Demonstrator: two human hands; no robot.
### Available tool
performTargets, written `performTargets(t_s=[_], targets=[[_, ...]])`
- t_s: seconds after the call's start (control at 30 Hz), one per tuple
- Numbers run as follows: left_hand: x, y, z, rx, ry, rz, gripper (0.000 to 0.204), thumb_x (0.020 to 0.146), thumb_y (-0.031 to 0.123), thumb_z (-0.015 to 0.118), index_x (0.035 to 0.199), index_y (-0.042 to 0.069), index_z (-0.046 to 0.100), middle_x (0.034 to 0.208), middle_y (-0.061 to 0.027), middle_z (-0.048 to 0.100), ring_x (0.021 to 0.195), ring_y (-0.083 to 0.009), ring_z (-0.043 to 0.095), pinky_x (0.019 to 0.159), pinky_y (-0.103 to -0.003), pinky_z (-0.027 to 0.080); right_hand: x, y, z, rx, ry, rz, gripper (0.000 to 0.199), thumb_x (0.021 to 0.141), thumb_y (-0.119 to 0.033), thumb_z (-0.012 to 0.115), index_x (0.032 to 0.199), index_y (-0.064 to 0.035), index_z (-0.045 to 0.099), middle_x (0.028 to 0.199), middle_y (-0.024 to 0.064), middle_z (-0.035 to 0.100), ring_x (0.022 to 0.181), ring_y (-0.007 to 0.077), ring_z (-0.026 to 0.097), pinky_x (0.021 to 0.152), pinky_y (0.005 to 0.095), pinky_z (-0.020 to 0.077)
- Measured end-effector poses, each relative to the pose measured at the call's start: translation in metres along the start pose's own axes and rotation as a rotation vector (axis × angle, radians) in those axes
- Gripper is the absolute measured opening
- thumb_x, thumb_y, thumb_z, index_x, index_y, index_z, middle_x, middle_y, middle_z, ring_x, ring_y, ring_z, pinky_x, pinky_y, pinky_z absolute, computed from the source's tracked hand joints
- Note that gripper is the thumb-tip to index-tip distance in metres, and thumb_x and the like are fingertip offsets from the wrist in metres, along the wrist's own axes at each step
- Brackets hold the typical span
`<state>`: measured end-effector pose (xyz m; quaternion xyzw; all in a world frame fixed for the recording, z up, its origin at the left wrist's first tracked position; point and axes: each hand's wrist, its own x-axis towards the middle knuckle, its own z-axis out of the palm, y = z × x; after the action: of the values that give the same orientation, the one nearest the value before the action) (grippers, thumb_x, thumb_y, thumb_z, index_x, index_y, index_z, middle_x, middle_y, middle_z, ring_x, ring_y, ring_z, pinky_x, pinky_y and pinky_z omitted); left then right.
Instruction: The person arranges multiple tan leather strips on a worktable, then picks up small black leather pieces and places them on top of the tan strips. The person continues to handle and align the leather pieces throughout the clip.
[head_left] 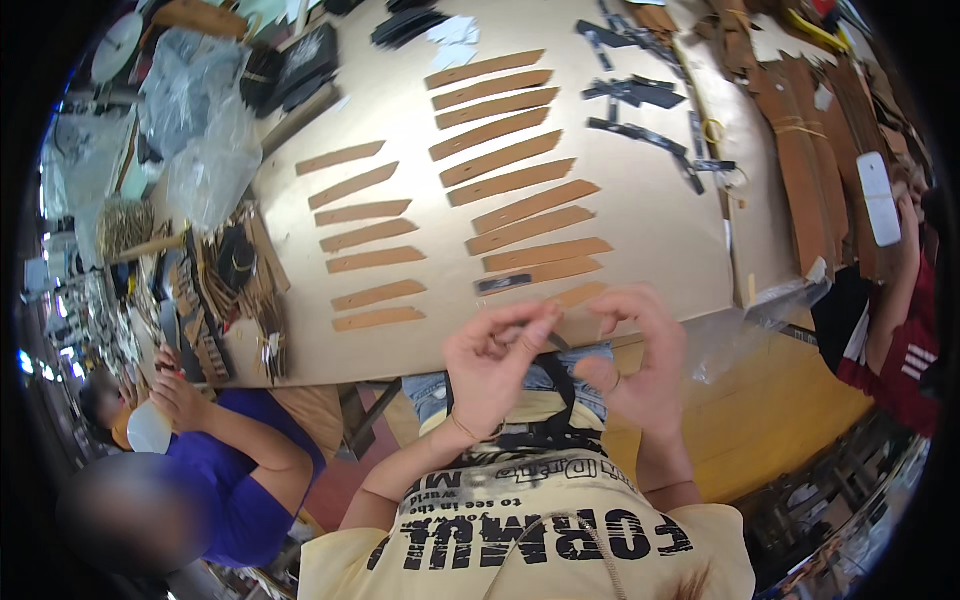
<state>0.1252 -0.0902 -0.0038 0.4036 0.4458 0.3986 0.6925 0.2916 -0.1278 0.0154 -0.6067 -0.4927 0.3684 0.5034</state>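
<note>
Both my hands are over the near edge of the table. My left hand point(495, 362) is closed, its thumb and fingers pinching a small dark strip point(556, 341). Facing it, my right hand point(648, 355) has curved fingers apart, with nothing seen between them. Just beyond my fingertips lies a tan leather strip point(580, 294), partly hidden by my hands. Above that, another tan strip point(570, 268) has a black piece point(504, 284) lying on its left end. More tan strips point(500, 160) form a column going away from me, many with a slit-like mark.
A second column of tan strips point(368, 236) lies to the left. Black strips point(640, 93) are scattered far right, near brown leather bundles point(795, 130). Plastic bags point(195, 120) and bundled pieces point(215, 275) crowd the left side. Co-workers sit at left point(255, 470) and right point(905, 330).
</note>
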Motion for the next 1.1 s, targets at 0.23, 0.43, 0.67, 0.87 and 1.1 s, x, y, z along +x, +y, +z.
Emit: performTargets(t_s=[0.23,0.43,0.67,0.87,1.1], targets=[[0.007,-0.001,-0.006,-0.031,0.199,0.107,0.018,0.094,0.003,0.065,0.112,-0.003,0.067,0.117,-0.0170,0.069,0.111,-0.0198,0.065,0.097,-0.031,0.051,0.003,0.014,0.042,0.330,-0.134,0.320,0.027,0.082,-0.017,0.080,0.101,-0.0014,0.070,0.089,0.0039,0.067,0.078,0.0147,0.060,0.073,0.0282,0.0477],[0.008,-0.004,-0.023,-0.039,0.150,0.050,0.018,0.091,0.001,0.069,0.109,-0.001,0.071,0.112,-0.0112,0.071,0.102,-0.0146,0.065,0.090,-0.028,0.052,0.020,0.011,0.031,0.069,-0.205,0.224,0.014,0.087,-0.007,0.073,0.098,0.0020,0.071,0.086,0.0072,0.067,0.081,0.0140,0.061,0.074,0.0272,0.0472],[0.018,-0.002,-0.036,0.475,0.192,0.128,0.015,0.083,-0.002,0.075,0.097,0.003,0.075,0.089,-0.0057,0.071,0.074,-0.0108,0.059,0.069,-0.025,0.048,0.030,0.009,0.040,-0.152,-0.102,0.321,0.011,0.087,-0.010,0.072,0.092,-0.0001,0.070,0.081,0.0072,0.065,0.074,0.0178,0.061,0.069,0.0298,0.0472],[0.047,-0.005,-0.034,0.719,0.236,0.312,0.014,0.080,0.000,0.077,0.093,0.004,0.075,0.082,-0.0060,0.071,0.065,-0.0135,0.057,0.062,-0.026,0.047,0.041,0.023,0.053,-0.428,-0.015,0.212,0.009,0.084,-0.014,0.073,0.085,-0.0059,0.070,0.080,0.0033,0.063,0.073,0.0204,0.061,0.073,0.0339,0.0434],[0.053,-0.008,-0.031,0.783,0.232,0.251,0.011,0.078,0.001,0.078,0.089,0.003,0.075,0.080,-0.0042,0.071,0.062,-0.0102,0.050,0.058,-0.025,0.044,0.042,0.030,0.055,-0.452,0.010,0.238,0.008,0.083,-0.014,0.073,0.084,-0.0070,0.069,0.078,0.0029,0.062,0.071,0.0211,0.061,0.075,0.0350,0.0430]])
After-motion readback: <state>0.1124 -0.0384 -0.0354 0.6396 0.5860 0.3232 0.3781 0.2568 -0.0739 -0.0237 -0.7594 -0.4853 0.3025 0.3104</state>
